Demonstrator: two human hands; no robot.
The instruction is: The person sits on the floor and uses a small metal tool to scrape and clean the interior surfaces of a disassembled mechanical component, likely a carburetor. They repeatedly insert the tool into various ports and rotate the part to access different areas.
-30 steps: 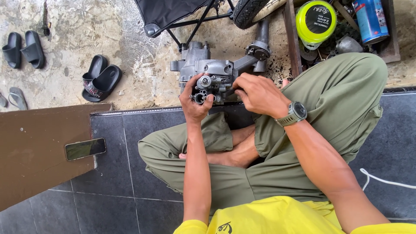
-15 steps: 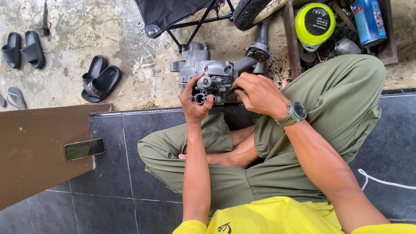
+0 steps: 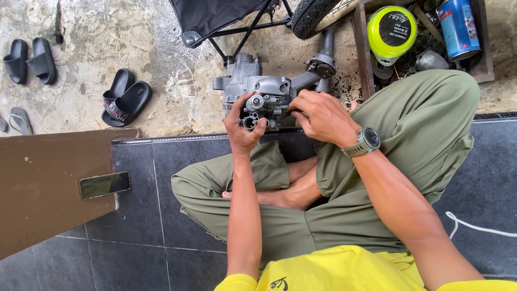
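person sitting cross-legged on dark tiles, left hand point(image 3: 243, 125) curling around a small grey metal engine part point(image 3: 262, 110) — fingers closing on it, right hand point(image 3: 319, 116) pinching its other side, part resting against a larger grey engine casing point(image 3: 253, 81) on the concrete, black sandals point(image 3: 125, 97) lying well apart

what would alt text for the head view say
A person sitting cross-legged on dark tiles grips a small grey metal engine part with both hands, left hand and right hand, in front of a larger grey casing. Black sandals lie nearby.
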